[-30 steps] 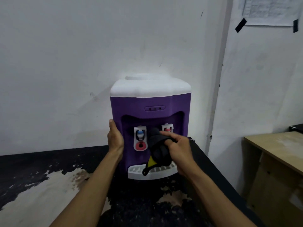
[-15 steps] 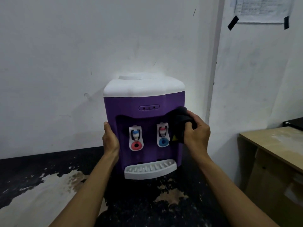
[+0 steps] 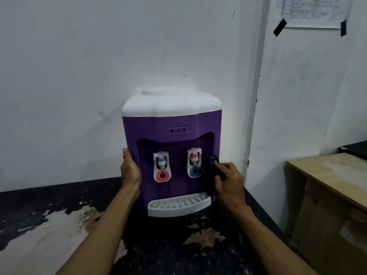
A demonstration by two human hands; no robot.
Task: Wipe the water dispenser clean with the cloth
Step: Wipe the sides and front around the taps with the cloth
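A purple water dispenser with a white top, two taps and a white drip tray stands on a worn black table against the wall. My left hand grips the dispenser's left side. My right hand holds a dark cloth bunched against the lower right front edge, just right of the right-hand tap. The cloth hides part of that edge.
White walls stand close behind and to the right of the dispenser. A paper sheet is taped high on the right wall. A wooden desk sits at the right, lower than the table, with a dark object behind it.
My right hand carried the cloth from the tap recess up to the dispenser's upper right edge, then down to the lower right front. My left hand kept its grip.
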